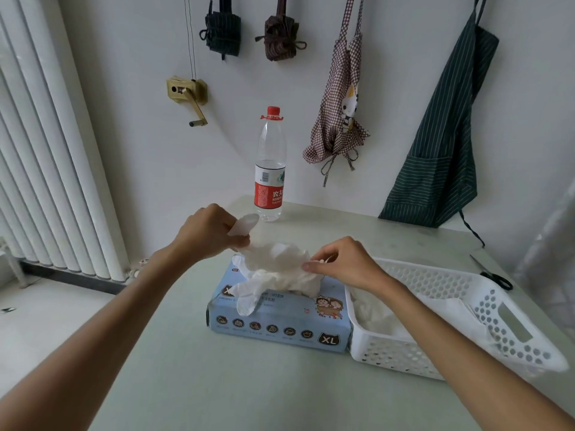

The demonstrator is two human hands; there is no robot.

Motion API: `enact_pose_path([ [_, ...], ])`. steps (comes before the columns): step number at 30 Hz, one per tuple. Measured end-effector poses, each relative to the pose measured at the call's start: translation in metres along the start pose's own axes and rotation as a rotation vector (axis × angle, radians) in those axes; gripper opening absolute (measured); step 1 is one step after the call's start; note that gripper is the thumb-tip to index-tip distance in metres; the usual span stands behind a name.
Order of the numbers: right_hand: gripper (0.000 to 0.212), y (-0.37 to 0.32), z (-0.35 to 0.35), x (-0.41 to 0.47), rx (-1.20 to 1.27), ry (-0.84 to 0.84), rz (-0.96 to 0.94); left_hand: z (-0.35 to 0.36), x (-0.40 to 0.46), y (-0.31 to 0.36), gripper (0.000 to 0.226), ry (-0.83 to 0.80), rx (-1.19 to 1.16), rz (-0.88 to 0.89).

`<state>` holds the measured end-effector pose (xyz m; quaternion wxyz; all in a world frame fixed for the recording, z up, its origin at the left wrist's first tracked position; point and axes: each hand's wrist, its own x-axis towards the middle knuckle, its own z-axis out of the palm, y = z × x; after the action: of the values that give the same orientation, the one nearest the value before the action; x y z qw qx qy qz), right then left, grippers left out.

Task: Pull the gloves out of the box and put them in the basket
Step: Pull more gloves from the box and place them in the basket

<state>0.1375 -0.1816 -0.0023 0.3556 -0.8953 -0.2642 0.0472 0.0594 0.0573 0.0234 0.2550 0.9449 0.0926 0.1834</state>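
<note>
A light blue glove box (280, 318) marked XL lies flat in the middle of the table. A bunch of thin white gloves (277, 269) sticks up out of its top opening, and one glove's fingers hang over the box's front. My left hand (208, 231) grips the left end of the bunch above the box's far left corner. My right hand (339, 262) pinches the right edge of the same bunch. A white perforated basket (504, 318) stands right of the box, touching it, with white gloves (376, 315) lying inside.
A clear water bottle (270, 169) with a red cap stands behind the box near the wall. Black-handled scissors (493, 273) lie on the table beyond the basket. Aprons (441, 144) hang on the wall behind. A white radiator (46, 169) stands at the left.
</note>
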Motion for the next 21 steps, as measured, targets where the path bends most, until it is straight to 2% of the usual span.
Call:
enact_pose_path([
  [4, 0.058, -0.014, 0.007, 0.0, 0.065, -0.126, -0.066, 0.004, -0.001, 0.001, 0.018, -0.092, -0.313, 0.001],
  [6, 0.043, -0.021, 0.01, 0.006, 0.03, -0.076, -0.125, 0.006, 0.001, 0.004, 0.018, -0.081, -0.388, -0.004],
  [8, 0.02, -0.025, -0.001, 0.011, 0.159, 0.128, -0.114, 0.006, 0.001, 0.001, 0.017, -0.05, -0.396, -0.025],
  [9, 0.015, -0.023, -0.008, 0.012, 0.237, 0.194, -0.09, 0.006, 0.0, -0.001, 0.018, -0.035, -0.379, -0.03],
  [12, 0.01, -0.02, -0.019, 0.011, 0.272, 0.063, -0.058, 0.008, -0.005, -0.006, 0.022, -0.038, -0.375, -0.049],
  [13, 0.008, -0.02, -0.018, 0.011, 0.292, 0.091, -0.062, 0.01, -0.007, -0.006, 0.023, -0.055, -0.423, -0.057],
  [15, 0.005, -0.021, -0.017, 0.013, 0.406, 0.295, -0.072, 0.013, -0.01, -0.006, 0.024, -0.059, -0.514, -0.078],
  [17, 0.004, -0.021, -0.021, 0.014, 0.514, 0.458, -0.05, 0.015, -0.011, -0.009, 0.021, -0.036, -0.495, -0.09],
  [18, 0.006, -0.022, -0.023, 0.014, 0.49, 0.442, -0.042, 0.015, -0.011, -0.013, 0.021, -0.031, -0.465, -0.098],
  [20, 0.009, -0.023, -0.024, 0.013, 0.344, 0.308, -0.062, 0.017, -0.012, -0.02, 0.021, -0.039, -0.423, -0.12],
  [21, 0.01, -0.022, -0.026, 0.012, 0.323, 0.325, -0.075, 0.018, -0.011, -0.022, 0.021, -0.053, -0.417, -0.119],
])
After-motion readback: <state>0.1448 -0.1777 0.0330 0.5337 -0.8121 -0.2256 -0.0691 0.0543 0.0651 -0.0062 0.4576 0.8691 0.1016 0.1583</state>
